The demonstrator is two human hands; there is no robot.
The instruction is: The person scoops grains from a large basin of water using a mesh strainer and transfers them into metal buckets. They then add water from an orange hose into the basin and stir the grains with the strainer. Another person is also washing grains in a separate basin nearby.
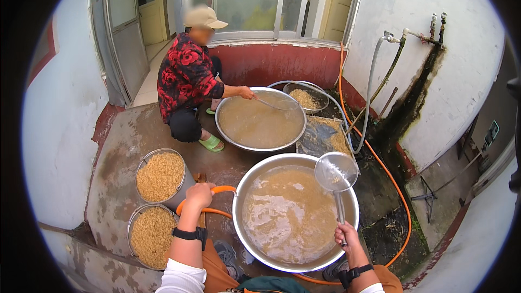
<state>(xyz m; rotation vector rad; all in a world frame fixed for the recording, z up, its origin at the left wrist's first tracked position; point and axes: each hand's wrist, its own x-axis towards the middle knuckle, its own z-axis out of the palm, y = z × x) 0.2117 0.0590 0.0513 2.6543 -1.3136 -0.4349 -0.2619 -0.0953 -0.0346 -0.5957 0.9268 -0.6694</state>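
My left hand (199, 194) is closed around an orange hose (221, 189), whose end reaches the rim of a large metal basin (351, 206). Cloudy tan water (285, 211) fills that basin, with pale glare on its surface. In my right hand (345, 234) is the handle of a round mesh skimmer (336, 172). Its head hangs above the basin's far right rim, with a few whitish bits in the mesh. Left of my left forearm stand two metal buckets, a farther one (185, 187) and a nearer one (132, 222), both heaped with golden grain (161, 176).
A squatting person (190, 81) in a cap holds another skimmer (277, 102) over a second basin (218, 125) of murky water. Behind it, grain lies in a sieve basket (324, 99). Orange hose (392, 176) runs along the right, near wall taps (389, 36).
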